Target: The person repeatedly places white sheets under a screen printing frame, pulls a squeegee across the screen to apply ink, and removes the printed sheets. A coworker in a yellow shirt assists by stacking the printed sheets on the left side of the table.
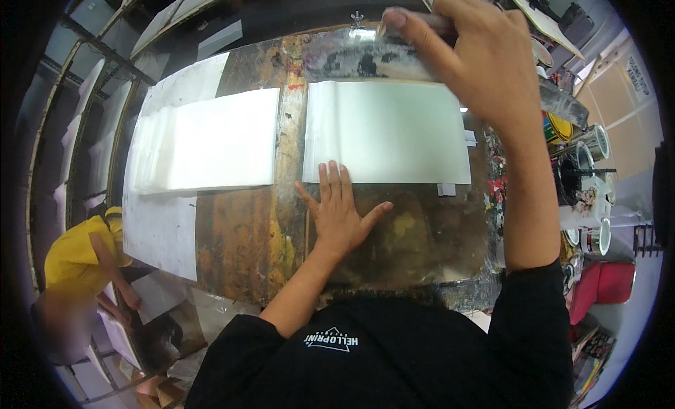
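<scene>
My left hand (339, 211) lies flat with fingers spread, its fingertips on the near edge of a pale white sheet (401, 131). The sheet has a raised fold running down its left part. Raised above the sheet's far right corner, my right hand (474, 57) is closed, its thumb and fingers curled round a greyish-brown piece (441, 24) mostly hidden by the hand. Beyond the sheet runs an ink-stained grey bar (365, 61). To the left lies a thick stack of white sheets (218, 142).
The stained wooden table (239, 244) carries small white tabs (446, 190) beside the sheet. A wing-nut clamp (357, 19) stands at the far edge. Paint cans (596, 142) and a red chair (613, 282) are at right. Racks (53, 107) and a person in yellow (81, 254) are at left.
</scene>
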`<state>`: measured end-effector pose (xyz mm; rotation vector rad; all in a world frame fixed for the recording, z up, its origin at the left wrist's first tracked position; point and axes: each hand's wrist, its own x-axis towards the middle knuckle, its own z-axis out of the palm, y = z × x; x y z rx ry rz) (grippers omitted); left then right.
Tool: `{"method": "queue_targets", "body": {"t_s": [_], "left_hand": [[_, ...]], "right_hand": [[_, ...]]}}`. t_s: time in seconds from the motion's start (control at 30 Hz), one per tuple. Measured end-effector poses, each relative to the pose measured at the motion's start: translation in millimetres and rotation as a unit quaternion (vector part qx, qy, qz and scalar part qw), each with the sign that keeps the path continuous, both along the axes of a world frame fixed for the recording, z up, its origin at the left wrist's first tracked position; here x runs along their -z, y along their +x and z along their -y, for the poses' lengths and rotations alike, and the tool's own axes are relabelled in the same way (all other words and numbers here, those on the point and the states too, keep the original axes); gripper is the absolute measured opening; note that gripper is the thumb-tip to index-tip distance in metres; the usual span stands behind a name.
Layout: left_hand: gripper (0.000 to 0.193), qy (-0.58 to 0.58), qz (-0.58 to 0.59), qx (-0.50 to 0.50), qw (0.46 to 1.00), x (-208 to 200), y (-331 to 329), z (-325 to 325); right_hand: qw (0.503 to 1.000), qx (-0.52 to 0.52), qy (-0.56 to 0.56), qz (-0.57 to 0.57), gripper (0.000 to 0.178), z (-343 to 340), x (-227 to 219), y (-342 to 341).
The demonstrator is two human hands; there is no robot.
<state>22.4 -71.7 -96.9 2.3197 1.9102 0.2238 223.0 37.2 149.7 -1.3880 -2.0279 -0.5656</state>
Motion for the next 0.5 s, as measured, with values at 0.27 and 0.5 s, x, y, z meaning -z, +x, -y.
{"method": "queue_targets", "body": {"t_s": [0.27,0.5], "left_hand": [[0.086,0.112,0.209,-0.014,0.971,-43,-10,-35],[0.062,0.196,0.090,-0.185,0.959,-50,-149,7]], "right_hand": [[0.999,-0.029,0.034,-0.028,0.081,-20,-22,-4],[0.997,-0.020,-0.056,-0.050,0.081,-22,-20,3]]}}
